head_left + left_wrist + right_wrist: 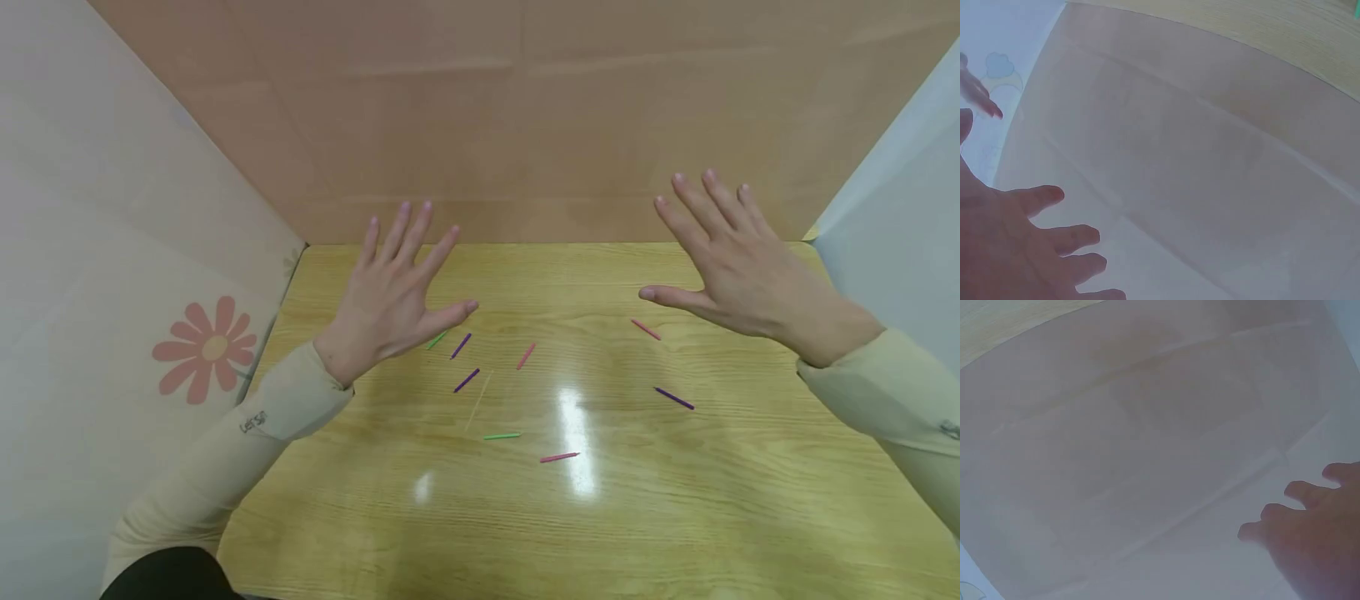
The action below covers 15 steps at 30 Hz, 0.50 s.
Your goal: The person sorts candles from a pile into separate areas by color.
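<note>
Here both the left hand (386,292) and right hand (738,267) hover spread and empty above the sticks (525,356) on the table (675,517).

small dark print on left sleeve (253,422), too blurred to read

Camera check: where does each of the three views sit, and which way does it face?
Head: worn on the head, facing forward and down at the wooden table and scattered coloured sticks; shows the left hand and right hand, fingers spread above the table, plus both sleeves.
Left wrist: on the left wrist, facing past the fingers toward the tan back wall; a strip of table at top.
Right wrist: on the right wrist, facing the same wall; only fingers show.
Shared: both wrist views see the back wall and a table edge.
</note>
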Available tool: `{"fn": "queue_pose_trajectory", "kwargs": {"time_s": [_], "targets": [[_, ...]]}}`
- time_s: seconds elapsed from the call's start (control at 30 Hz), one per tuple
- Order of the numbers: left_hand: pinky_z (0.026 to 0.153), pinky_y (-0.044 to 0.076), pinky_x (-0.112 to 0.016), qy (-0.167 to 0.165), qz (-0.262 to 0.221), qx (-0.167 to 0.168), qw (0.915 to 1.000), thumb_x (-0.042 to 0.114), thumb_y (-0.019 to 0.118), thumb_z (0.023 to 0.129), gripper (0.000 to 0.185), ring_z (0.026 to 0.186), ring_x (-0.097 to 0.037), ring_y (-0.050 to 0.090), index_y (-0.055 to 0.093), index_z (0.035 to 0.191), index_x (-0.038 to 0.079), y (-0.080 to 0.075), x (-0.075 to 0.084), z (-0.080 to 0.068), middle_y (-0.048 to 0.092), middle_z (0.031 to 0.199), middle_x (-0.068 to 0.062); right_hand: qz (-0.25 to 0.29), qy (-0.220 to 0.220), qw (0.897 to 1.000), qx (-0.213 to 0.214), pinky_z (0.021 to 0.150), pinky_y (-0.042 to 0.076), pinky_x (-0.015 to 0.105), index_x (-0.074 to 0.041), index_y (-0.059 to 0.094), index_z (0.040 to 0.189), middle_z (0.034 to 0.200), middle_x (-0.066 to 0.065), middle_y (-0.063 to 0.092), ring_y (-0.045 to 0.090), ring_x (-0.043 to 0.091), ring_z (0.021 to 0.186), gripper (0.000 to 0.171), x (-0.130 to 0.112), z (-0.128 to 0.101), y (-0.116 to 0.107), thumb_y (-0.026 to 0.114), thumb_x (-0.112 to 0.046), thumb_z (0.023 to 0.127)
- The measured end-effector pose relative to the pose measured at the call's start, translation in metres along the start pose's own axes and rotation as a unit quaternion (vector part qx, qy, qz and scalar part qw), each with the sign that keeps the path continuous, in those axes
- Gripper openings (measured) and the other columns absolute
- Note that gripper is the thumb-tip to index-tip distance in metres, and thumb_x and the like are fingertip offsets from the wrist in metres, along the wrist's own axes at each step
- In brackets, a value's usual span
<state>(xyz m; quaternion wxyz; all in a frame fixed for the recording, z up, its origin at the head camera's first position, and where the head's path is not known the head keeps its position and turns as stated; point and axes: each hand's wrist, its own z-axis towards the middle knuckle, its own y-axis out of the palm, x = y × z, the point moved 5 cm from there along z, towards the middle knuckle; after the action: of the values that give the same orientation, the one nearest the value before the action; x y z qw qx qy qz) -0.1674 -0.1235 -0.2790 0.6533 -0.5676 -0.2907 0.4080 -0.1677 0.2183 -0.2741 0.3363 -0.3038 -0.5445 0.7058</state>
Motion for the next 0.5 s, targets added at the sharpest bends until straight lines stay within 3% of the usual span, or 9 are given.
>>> {"fn": "queue_pose_trajectory", "kwargs": {"time_s": [0.17, 0.4, 0.5], "targets": [[0.119, 0.004, -0.056, 0.0, -0.012, 0.013, 0.9998, 0.073, 0.037, 0.087, 0.084, 0.151, -0.03, 0.0, 0.026, 0.154, 0.023, -0.005, 0.002, -0.001, 0.006, 0.162, -0.014, 0.003, -0.015, 0.999, 0.039, 0.113, 0.009, 0.066, -0.006, 0.02, 0.154, 0.16, 0.02, 0.015, 0.008, 0.043, 0.147, 0.095, -0.004, -0.001, -0.008, 0.062, -0.057, 0.086], [0.12, 0.005, -0.055, -0.008, -0.054, 0.038, 0.9978, 0.068, 0.042, 0.088, 0.081, 0.151, -0.029, 0.0, 0.027, 0.153, 0.022, -0.006, -0.003, -0.005, 0.007, 0.163, -0.012, 0.01, -0.05, 0.992, 0.115, 0.115, 0.015, 0.062, -0.005, 0.027, 0.151, 0.155, 0.026, 0.025, 0.017, 0.047, 0.145, 0.093, -0.013, -0.004, -0.018, 0.034, -0.074, 0.089], [0.119, 0.007, -0.055, -0.018, -0.085, 0.046, 0.9952, 0.064, 0.047, 0.089, 0.08, 0.151, -0.029, 0.0, 0.027, 0.153, 0.021, -0.004, -0.007, -0.01, 0.008, 0.163, -0.012, 0.021, -0.071, 0.984, 0.162, 0.116, 0.016, 0.059, 0.001, 0.033, 0.146, 0.149, 0.031, 0.032, 0.021, 0.049, 0.142, 0.09, -0.017, -0.007, -0.021, 0.034, -0.071, 0.092]]}}
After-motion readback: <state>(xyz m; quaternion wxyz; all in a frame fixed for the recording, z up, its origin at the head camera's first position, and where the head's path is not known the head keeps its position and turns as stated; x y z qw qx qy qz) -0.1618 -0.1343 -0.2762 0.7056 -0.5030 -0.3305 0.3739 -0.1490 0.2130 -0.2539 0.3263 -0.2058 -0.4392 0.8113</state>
